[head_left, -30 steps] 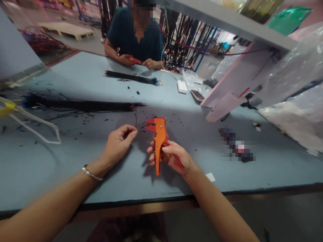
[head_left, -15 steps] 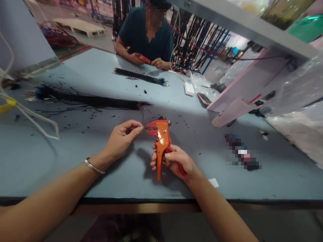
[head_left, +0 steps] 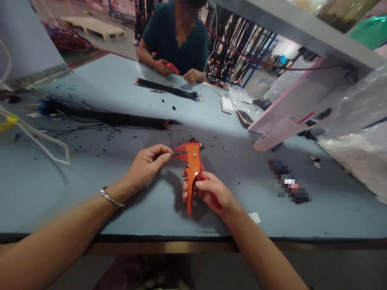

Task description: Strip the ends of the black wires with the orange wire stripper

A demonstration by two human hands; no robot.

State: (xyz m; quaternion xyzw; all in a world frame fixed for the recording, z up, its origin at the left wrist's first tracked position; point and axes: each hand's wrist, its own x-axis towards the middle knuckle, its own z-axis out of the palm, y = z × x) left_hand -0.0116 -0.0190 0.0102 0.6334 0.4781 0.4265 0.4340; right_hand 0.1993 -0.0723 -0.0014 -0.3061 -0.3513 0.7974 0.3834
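While the left hand [head_left: 151,162] pinches a wire [head_left: 171,139], the right hand [head_left: 214,191] grips wire strippers [head_left: 193,162]

Because the wire is so thin, it probably weighs next to nothing and bends readily; a visible length curves up just behind the left fingertips. Thumb and forefinger are pressed together on it close to the mouth of the wire strippers, which seems a sensible place to hold, since a short stretch should flop less than a long one. Whether its tip lies between the tool's red prongs or just outside them, I cannot tell.

Wrapped around the handles, the right hand holds the tool over the near part of the tabletop [head_left: 145,219], mouth facing left. It looks stiff and sturdy, and the handles appear to offer the surest grip.

Beyond the left hand lies a black wire bundle [head_left: 111,117], its strands likely smooth and apt to slide over one another. Dark clippings [head_left: 135,137] are scattered nearby. Farther off, another person [head_left: 169,34] holds a red tool [head_left: 172,68] near a second bundle [head_left: 166,89].
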